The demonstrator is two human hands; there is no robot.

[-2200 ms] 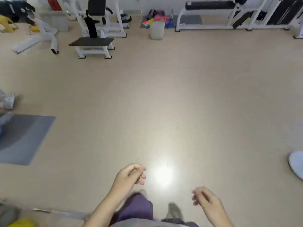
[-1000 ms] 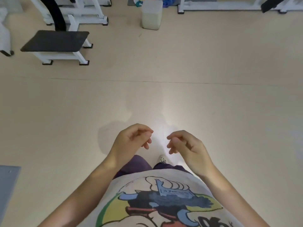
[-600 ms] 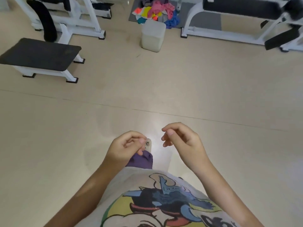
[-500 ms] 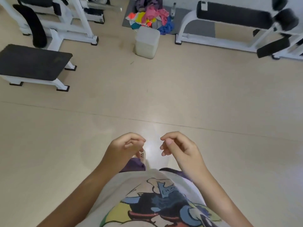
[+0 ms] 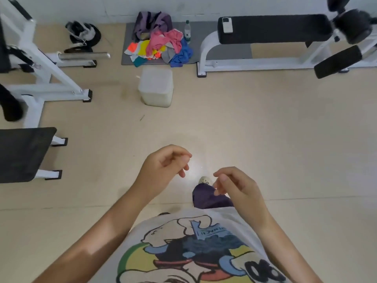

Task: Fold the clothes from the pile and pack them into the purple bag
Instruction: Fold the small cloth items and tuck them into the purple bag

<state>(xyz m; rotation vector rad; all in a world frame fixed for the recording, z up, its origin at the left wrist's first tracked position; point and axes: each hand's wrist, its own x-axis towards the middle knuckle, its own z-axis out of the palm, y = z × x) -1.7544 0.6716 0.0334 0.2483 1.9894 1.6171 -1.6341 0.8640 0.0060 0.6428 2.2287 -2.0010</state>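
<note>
Floor (image 5: 265, 129): beige, gym benches at far wall | clothes pile (image 5: 161, 48), purple bag (image 5: 153, 22): far centre, grey mat (image 5: 201, 37) | left hand (image 5: 163, 170), right hand (image 5: 236, 186): loosely curled, empty | shirt print text possibly illegible.

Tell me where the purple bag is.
In the head view, the purple bag sits top centre against the wall, on the grey mat behind the clothes pile.

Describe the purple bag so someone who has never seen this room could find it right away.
Look to the grey mat against the far wall, left of the white bench. The purple bag slumps at the mat's back edge, behind the clothes pile; it is dull purple, unlike those bright garments.
</note>
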